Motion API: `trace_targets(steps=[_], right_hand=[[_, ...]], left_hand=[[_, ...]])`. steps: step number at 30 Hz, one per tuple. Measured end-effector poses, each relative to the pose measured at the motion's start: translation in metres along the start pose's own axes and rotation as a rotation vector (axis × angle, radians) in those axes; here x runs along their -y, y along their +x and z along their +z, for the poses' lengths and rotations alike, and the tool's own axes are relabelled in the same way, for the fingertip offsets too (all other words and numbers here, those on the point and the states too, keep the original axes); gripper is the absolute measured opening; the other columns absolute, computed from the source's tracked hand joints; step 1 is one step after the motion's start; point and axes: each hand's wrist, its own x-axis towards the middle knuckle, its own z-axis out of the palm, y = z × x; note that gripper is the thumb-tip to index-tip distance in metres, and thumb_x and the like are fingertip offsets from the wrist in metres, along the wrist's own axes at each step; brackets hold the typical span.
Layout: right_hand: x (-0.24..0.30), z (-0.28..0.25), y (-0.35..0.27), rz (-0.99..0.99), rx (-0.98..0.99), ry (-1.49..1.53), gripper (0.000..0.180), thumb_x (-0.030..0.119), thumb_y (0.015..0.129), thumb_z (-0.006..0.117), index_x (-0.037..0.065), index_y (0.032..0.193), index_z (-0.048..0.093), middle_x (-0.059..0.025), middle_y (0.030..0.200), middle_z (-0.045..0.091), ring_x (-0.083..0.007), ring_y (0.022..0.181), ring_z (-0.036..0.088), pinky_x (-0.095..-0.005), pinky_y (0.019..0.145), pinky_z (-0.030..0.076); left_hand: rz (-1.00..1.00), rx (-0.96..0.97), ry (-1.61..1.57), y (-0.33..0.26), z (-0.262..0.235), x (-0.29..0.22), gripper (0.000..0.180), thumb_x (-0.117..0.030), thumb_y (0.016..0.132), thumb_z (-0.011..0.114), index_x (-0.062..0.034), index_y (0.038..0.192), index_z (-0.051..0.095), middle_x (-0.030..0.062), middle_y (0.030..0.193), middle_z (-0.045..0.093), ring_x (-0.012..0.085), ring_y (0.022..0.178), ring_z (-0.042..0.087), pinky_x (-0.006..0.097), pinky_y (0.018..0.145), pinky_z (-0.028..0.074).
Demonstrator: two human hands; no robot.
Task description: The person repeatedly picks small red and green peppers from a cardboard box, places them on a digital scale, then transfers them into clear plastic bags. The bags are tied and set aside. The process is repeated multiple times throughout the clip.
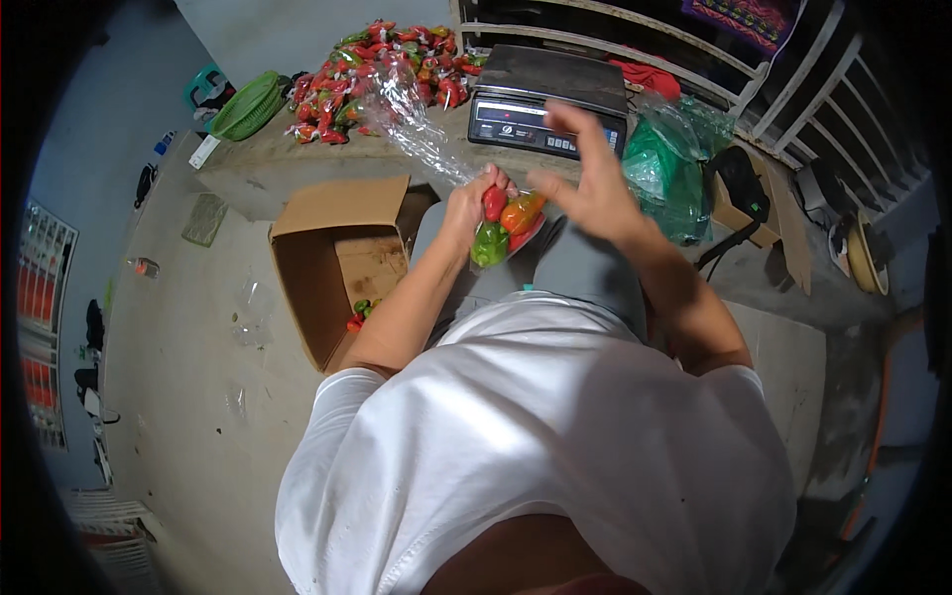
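My left hand (470, 210) is closed round the gathered neck of a clear plastic bag (421, 134), whose loose top stretches up and to the left. Several peppers, red, orange and green, fill the bag's lower end, among them a green pepper (490, 244) and an orange one (523, 213). They hang over my lap. Just right of the bag, my right hand (595, 188) is raised with its fingers apart and nothing in it, slightly blurred. Behind it stands a black digital scale (545, 99) on the ledge.
A heap of bagged red and green peppers (382, 74) lies left of the scale, beside a green basket (246, 106). An open cardboard box (337, 233) with a few peppers (359, 315) stands left of my legs. Green plastic bags (664, 169) lie to the right, before a metal railing (635, 50).
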Motion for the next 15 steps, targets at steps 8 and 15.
trace_targets(steps=[8,15], right_hand=[[-0.028,0.055,-0.036,0.419,0.380,0.134,0.053,0.025,0.074,0.065,0.002,0.117,0.044,-0.0106,0.094,0.050,-0.0204,0.089,0.050,-0.0323,0.080,0.041],[0.008,0.045,0.008,0.900,0.071,1.085,0.013,0.017,0.083,0.056,0.011,0.081,0.046,0.0054,0.057,0.035,-0.0035,0.047,0.032,-0.0198,0.041,0.026]], left_hand=[[0.226,0.195,1.121,-0.013,0.015,0.016,0.023,-0.022,0.082,0.053,-0.0004,0.090,0.057,0.0105,0.081,0.060,0.0180,0.075,0.057,0.031,0.064,0.045],[-0.298,0.248,1.146,-0.027,0.004,0.035,0.024,-0.020,0.074,0.065,-0.0027,0.061,0.054,0.0052,0.047,0.053,0.0134,0.041,0.050,0.029,0.042,0.038]])
